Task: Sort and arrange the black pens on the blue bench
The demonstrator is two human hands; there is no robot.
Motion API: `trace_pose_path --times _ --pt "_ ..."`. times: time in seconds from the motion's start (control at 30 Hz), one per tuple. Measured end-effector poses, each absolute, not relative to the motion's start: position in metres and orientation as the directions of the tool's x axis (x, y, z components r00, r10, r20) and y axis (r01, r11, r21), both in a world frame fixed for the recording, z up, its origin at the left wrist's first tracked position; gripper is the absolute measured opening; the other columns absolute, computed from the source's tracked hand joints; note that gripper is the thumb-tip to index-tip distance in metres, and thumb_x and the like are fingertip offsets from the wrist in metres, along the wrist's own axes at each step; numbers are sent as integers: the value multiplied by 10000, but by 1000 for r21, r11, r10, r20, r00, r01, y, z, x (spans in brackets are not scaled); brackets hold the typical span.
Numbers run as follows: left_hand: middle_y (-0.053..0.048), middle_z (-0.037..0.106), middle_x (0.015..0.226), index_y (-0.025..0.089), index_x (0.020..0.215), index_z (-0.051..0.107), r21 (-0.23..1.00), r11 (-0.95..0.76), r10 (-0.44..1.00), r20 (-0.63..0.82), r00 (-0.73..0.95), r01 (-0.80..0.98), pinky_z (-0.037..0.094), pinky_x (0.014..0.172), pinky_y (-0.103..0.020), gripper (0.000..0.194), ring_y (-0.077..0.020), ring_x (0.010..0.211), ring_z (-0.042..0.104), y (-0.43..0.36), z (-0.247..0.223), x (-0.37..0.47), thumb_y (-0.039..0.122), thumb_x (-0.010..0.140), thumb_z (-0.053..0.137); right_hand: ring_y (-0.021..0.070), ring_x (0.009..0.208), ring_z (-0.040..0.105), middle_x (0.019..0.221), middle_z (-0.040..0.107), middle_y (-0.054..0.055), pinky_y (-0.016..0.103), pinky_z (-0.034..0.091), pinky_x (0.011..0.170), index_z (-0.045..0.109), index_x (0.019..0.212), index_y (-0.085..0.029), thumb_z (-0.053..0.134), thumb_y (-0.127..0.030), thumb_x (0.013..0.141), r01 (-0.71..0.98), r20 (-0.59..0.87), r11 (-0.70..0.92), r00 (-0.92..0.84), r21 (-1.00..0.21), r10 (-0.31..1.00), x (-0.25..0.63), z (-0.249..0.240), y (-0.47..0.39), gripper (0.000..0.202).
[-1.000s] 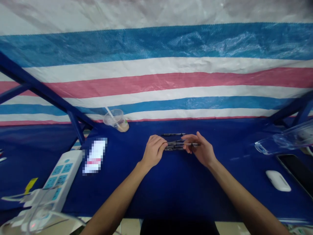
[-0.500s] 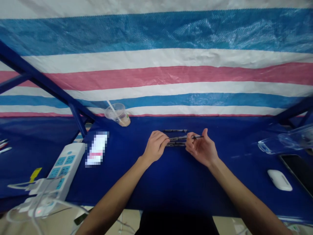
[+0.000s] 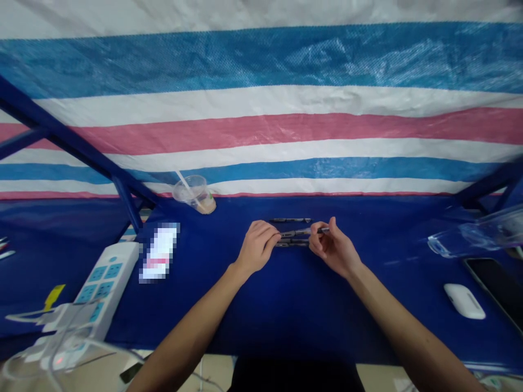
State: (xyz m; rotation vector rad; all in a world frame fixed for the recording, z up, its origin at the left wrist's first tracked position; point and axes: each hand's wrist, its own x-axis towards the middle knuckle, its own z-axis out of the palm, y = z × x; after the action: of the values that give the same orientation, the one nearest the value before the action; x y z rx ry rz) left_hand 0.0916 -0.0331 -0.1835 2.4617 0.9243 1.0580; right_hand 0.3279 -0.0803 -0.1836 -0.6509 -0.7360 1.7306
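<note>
In the head view, a dark pen (image 3: 295,233) is stretched level between both hands, above the blue table. My left hand (image 3: 258,245) is closed, its fingertips pinching the pen's left end. At the other end my right hand (image 3: 334,247) has its fingers curled round the pen, palm partly turned up and thumb raised. Just behind the held pen, another dark pen (image 3: 291,220) lies flat on the table. Closer to me, directly below the held one, is a further pen (image 3: 292,242), its ends partly hidden by the hands.
Left are a plastic cup (image 3: 196,195) with a straw, a blurred bright screen (image 3: 160,253) and a white power strip (image 3: 104,288) with cables. Right are a clear container (image 3: 478,234), a white earbud case (image 3: 464,301) and a dark phone (image 3: 496,286). Striped sheeting (image 3: 261,130) hangs behind.
The right thumb and fingers have closed in along the pen, and less of its right end sticks out. The left hand keeps its pinch. The whole view has shifted slightly.
</note>
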Motion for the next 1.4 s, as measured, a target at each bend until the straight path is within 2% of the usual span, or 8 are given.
trace_pose_path --times 0.17,0.33,0.43,0.63,0.73,0.87,1.07,1.4 --pt "-33 708 895 190 928 673 485 -733 680 516 521 476 464 886 -396 215 -184 854 629 -31 -187 91 273 1054 520 138 462 465 601 588 16 293 336 484 737 943 -199 374 -729 999 -455 -58 -130 -168 -881 984 332 -185 -78 645" --pt "-33 724 966 214 1032 707 437 -672 731 519 442 598 459 920 -409 180 -201 935 650 -25 -194 88 338 1038 577 180 636 591 768 690 35 312 454 595 761 1024 -206 668 -571 921 96 95 88 66 -991 993 342 -194 -72 391" --pt "-30 718 995 236 1055 731 413 -641 747 530 402 647 456 939 -413 170 -204 968 648 -21 -197 86 358 1012 620 225 809 653 948 742 61 368 518 754 748 1055 -227 682 -471 935 362 278 220 115 -906 954 347 -204 -67 280" --pt "-26 715 1016 273 1065 765 349 -607 759 521 391 714 464 924 -422 147 -206 949 650 -11 -201 87 331 991 651 284 1001 606 1042 741 83 460 469 880 748 1005 -244 606 -315 1004 742 547 384 -28 -550 837 347 -221 -53 159" --pt "-31 712 1056 279 1117 754 329 -586 773 501 389 740 469 940 -434 171 -221 986 650 -8 -202 88 333 974 677 304 1057 571 1131 717 90 463 447 870 748 1061 -254 609 -313 1004 814 564 361 -49 -456 824 344 -226 -49 161" --pt "-53 690 1133 272 1225 699 346 -575 786 485 383 742 475 968 -439 258 -244 1088 632 -11 -200 88 338 978 674 305 1058 558 1147 693 113 454 437 856 729 1132 -240 588 -332 1016 829 561 337 -35 -446 827 344 -226 -53 204" --pt "-53 683 1142 266 1112 735 378 -676 729 471 497 633 474 977 -439 164 -237 1111 601 -22 -195 88 340 994 648 238 886 558 914 697 73 408 414 804 716 927 -214 585 -332 1029 758 469 483 -266 -438 842 343 -212 -67 204" --pt "-69 666 1232 276 1061 780 357 -711 702 408 583 606 500 974 -480 177 -266 1169 559 -23 -195 92 318 1008 616 275 1008 551 1081 683 104 442 460 859 722 1037 -224 668 -333 980 730 443 560 -383 -393 810 336 -208 -73 135"
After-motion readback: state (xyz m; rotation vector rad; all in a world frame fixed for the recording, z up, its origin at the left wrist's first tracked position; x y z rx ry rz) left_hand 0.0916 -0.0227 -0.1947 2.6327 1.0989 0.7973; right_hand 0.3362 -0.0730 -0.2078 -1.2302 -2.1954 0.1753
